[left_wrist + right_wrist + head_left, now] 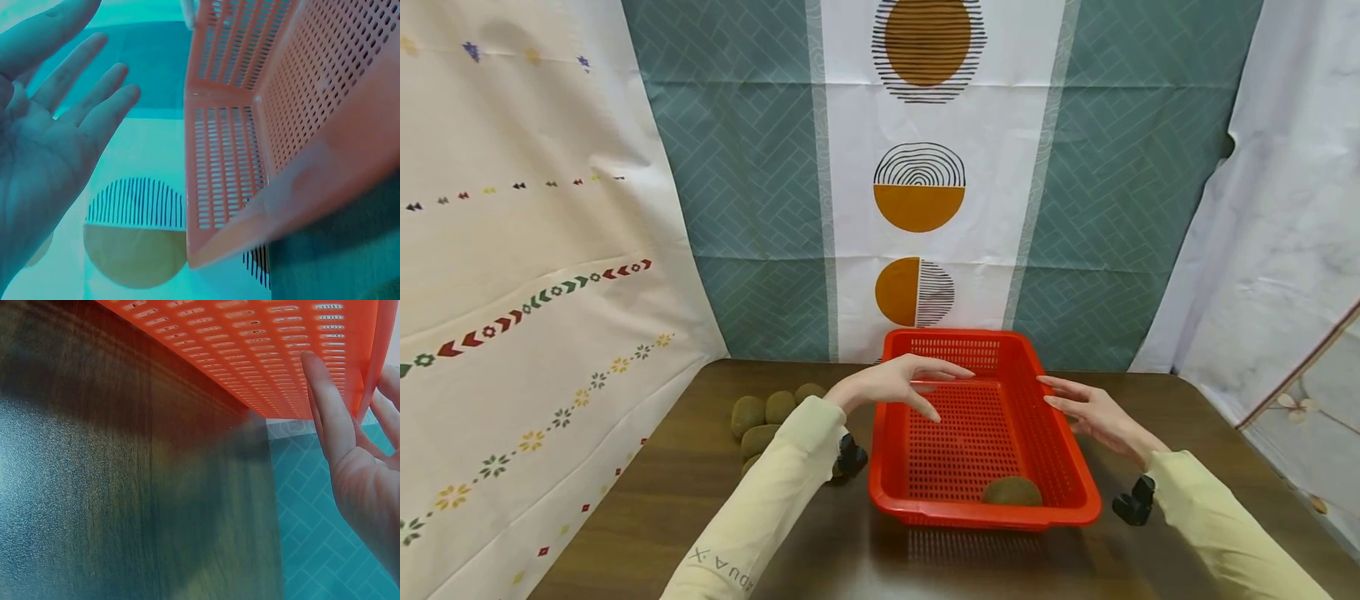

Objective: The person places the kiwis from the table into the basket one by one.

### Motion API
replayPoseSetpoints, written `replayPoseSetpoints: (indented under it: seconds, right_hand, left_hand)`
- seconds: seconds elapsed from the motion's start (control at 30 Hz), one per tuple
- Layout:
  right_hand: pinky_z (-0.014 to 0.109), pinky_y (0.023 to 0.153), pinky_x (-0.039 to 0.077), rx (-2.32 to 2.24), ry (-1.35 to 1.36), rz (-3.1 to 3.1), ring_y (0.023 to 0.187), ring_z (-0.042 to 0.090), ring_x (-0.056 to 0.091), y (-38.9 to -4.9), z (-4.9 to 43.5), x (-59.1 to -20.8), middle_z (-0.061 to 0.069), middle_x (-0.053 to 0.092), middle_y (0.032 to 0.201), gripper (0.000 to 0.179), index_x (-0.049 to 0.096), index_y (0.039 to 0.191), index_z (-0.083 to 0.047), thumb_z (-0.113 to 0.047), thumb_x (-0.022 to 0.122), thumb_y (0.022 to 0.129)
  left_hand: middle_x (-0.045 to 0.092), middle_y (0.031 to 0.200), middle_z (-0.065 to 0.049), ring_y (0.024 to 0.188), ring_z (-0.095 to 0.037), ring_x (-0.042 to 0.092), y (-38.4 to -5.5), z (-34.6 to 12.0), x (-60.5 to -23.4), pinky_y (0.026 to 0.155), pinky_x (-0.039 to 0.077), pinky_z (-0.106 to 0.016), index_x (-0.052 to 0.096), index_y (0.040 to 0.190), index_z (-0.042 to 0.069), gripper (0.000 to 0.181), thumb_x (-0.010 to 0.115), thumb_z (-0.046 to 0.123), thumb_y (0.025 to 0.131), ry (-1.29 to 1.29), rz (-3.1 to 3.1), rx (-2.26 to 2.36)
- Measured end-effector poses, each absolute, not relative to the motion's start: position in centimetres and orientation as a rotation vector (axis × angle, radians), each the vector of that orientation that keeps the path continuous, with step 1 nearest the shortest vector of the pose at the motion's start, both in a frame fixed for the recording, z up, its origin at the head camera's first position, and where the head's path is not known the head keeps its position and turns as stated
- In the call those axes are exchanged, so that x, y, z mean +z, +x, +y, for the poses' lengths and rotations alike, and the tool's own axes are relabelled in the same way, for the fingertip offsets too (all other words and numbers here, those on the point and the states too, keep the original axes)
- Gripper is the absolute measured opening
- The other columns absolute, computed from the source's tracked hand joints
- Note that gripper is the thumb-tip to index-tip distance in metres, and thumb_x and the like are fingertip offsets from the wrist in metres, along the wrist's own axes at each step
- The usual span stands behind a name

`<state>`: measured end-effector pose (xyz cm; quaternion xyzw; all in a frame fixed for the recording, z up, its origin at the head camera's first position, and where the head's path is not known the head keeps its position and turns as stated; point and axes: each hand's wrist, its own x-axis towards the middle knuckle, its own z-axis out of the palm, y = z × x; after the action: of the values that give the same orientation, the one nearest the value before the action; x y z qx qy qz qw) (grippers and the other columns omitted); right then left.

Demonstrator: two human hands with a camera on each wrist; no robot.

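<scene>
A red plastic basket (962, 433) with slotted walls is on the brown table. One brown kiwi (1011, 492) lies inside at its near end, partly hidden by the front rim. My left hand (898, 382) hovers over the basket's left side with fingers extended and nothing held; in the left wrist view, a gap separates that hand (56, 119) from the basket (225, 156). At the right rim is my right hand (1093, 415), its fingers fairly straight. The right wrist view puts one finger (328, 403) along the outer wall; whether it touches cannot be told.
Several more kiwis (748, 414) are grouped on the table (647, 492) left of the basket, partly covered by the left sleeve. A patterned cloth (760, 208) hangs behind the table's far edge. Other cloths hang at left and right.
</scene>
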<state>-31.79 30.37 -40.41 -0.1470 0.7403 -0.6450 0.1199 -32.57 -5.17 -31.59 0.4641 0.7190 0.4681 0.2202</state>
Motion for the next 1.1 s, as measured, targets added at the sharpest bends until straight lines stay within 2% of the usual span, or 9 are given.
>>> replayPoseSetpoints:
  seconds: [0.2, 0.37, 0.53, 0.67, 0.8, 0.9, 1.1]
  right_hand:
    - [0.049, 0.078, 0.045, -1.886, -0.417, 2.165, 0.109, 0.027, 0.05, -31.9, 30.4, -40.5, 0.022, 0.032, 0.137, 0.051, 0.031, 0.14, -0.002, -0.015, 0.05, 0.094]
    - [0.048, 0.078, 0.045, -1.908, -0.399, 2.156, 0.106, 0.025, 0.053, -31.9, 30.3, -40.6, 0.023, 0.033, 0.136, 0.052, 0.03, 0.139, 0.0, -0.014, 0.051, 0.094]
    - [0.048, 0.078, 0.045, -1.91, -0.394, 2.155, 0.106, 0.024, 0.053, -31.9, 30.2, -40.5, 0.023, 0.034, 0.136, 0.053, 0.029, 0.14, 0.0, -0.014, 0.051, 0.094]
    - [0.048, 0.078, 0.045, -1.906, -0.392, 2.16, 0.106, 0.023, 0.053, -31.9, 30.2, -40.5, 0.022, 0.034, 0.136, 0.053, 0.03, 0.14, 0.0, -0.014, 0.051, 0.094]
    - [0.048, 0.078, 0.045, -1.909, -0.385, 2.156, 0.106, 0.024, 0.053, -31.9, 30.2, -40.5, 0.023, 0.035, 0.136, 0.052, 0.03, 0.14, 0.0, -0.014, 0.051, 0.094]
    - [0.049, 0.077, 0.045, -1.914, -0.381, 2.153, 0.105, 0.025, 0.054, -31.9, 30.2, -40.5, 0.023, 0.035, 0.135, 0.053, 0.029, 0.14, 0.0, -0.014, 0.051, 0.093]
    - [0.049, 0.077, 0.045, -1.917, -0.38, 2.152, 0.105, 0.026, 0.054, -31.8, 30.2, -40.4, 0.023, 0.036, 0.135, 0.053, 0.03, 0.14, 0.0, -0.015, 0.052, 0.093]
  left_hand:
    - [0.048, 0.128, 0.006, 0.116, -0.012, 0.042, -32.1, -8.0, -32.1, 0.095, 0.033, -0.035, 0.05, 0.131, 0.017, 0.061, 0.073, 0.009, 0.075, 1.288, 2.05, 1.338]
    - [0.048, 0.129, 0.003, 0.118, -0.018, 0.042, -31.8, -10.9, -33.0, 0.093, 0.035, -0.041, 0.049, 0.132, 0.017, 0.061, 0.072, 0.006, 0.076, 1.189, 2.087, 1.384]
    - [0.043, 0.133, -0.01, 0.121, -0.031, 0.037, -31.1, -14.1, -33.6, 0.094, 0.034, -0.042, 0.045, 0.133, 0.004, 0.062, 0.069, -0.004, 0.076, 1.102, 2.093, 1.482]
    - [0.045, 0.13, -0.015, 0.116, -0.031, 0.042, -30.0, -16.3, -33.4, 0.091, 0.037, -0.037, 0.046, 0.13, -0.001, 0.058, 0.068, -0.006, 0.077, 1.085, 2.218, 1.512]
    - [0.051, 0.125, -0.011, 0.112, -0.029, 0.045, -29.1, -18.4, -33.8, 0.086, 0.041, -0.039, 0.05, 0.127, 0.003, 0.054, 0.069, -0.002, 0.077, 1.031, 2.374, 1.502]
    - [0.052, 0.123, -0.009, 0.112, -0.033, 0.044, -29.2, -20.1, -34.8, 0.087, 0.039, -0.045, 0.051, 0.127, 0.006, 0.053, 0.07, 0.001, 0.077, 0.989, 2.426, 1.528]
    - [0.051, 0.123, -0.012, 0.112, -0.038, 0.044, -30.2, -23.8, -37.8, 0.088, 0.036, -0.051, 0.052, 0.128, 0.01, 0.053, 0.071, 0.008, 0.078, 0.886, 2.49, 1.638]
